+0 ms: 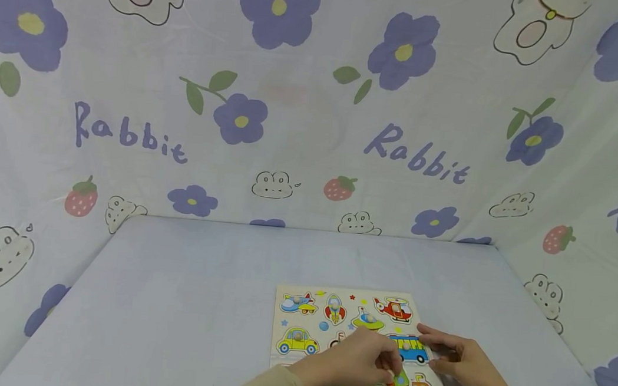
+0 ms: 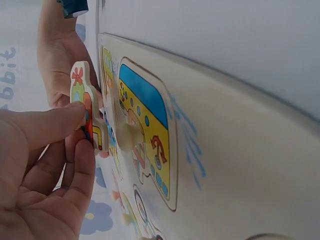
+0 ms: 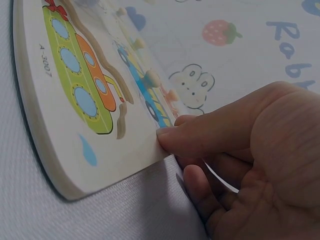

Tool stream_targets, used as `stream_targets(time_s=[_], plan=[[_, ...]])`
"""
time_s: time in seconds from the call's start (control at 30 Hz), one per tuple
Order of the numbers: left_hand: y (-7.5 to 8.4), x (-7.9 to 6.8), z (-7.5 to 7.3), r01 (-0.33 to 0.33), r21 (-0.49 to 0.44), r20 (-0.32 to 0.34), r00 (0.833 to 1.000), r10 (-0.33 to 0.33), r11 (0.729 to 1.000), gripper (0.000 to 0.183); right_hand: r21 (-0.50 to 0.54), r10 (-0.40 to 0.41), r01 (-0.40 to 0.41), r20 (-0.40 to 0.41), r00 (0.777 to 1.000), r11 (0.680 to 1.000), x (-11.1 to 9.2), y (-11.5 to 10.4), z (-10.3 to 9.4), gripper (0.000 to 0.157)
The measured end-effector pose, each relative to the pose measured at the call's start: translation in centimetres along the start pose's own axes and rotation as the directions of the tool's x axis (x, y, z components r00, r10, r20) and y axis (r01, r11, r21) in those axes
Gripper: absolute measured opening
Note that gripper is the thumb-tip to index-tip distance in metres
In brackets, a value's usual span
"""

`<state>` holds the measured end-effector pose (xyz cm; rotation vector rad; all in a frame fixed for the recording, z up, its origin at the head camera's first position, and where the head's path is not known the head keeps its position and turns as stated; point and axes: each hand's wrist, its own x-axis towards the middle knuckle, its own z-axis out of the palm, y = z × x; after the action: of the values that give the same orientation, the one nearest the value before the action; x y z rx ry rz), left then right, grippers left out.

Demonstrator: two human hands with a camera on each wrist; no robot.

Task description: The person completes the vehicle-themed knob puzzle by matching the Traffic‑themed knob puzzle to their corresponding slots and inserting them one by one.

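My left hand [image 1: 354, 358] pinches a wooden submarine puzzle piece [image 1: 402, 383], green and orange with a red propeller, over the lower right of the puzzle board [image 1: 327, 350]. In the left wrist view the piece [image 2: 78, 92] is tilted on edge, thumb and fingers on it, beside the yellow-and-blue ship piece [image 2: 145, 105] with its round knob. A matching printed submarine [image 3: 75, 65] shows in its cut-out in the right wrist view. My right hand [image 1: 465, 362] grips the board's right edge, thumb on top [image 3: 172, 137] and fingers at the side.
Knobbed pieces sit in the board: a plane [image 1: 298, 303], rocket [image 1: 335, 310], helicopter [image 1: 394, 310], yellow car [image 1: 297, 340] and blue bus [image 1: 411, 348]. The board lies on a white-covered table [image 1: 185, 303], with printed cloth walls [image 1: 314, 110] at the back and sides.
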<state>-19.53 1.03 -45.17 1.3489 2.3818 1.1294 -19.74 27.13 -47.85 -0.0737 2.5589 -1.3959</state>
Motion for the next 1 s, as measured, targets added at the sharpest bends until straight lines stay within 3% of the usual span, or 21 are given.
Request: stream_targets(time_s=[0.33,0.57,0.67,0.8,1.0], plan=[[-0.6,1.0,1.0,0.011,0.018,0.049,0.999,-0.012,1.0,0.011,0.024,-0.021,0.021,-0.007,1.0,1.0,0.1,0.3,0.0,0.041],[-0.6,1.1,1.8,0.029,-0.052,0.06,0.998,-0.025,0.998,0.009,0.02,-0.021,0.021,0.0,1.0,1.0,0.0,0.4,0.0,0.041],[-0.5,0.9,2.0,0.044,-0.051,0.034,0.999,-0.043,0.998,0.01,0.014,-0.01,0.01,-0.005,1.0,1.0,0.1,0.4,0.1,0.04],[-0.6,0.5,2.5,0.091,-0.044,-0.061,0.994,-0.094,0.995,0.015,0.015,0.012,-0.012,-0.018,1.0,1.0,0.2,0.3,0.2,0.04],[-0.4,0.1,2.9,0.181,-0.178,-0.156,0.965,-0.209,0.967,0.018,0.01,0.021,-0.021,-0.025,0.999,1.0,0.3,0.4,0.3,0.04]])
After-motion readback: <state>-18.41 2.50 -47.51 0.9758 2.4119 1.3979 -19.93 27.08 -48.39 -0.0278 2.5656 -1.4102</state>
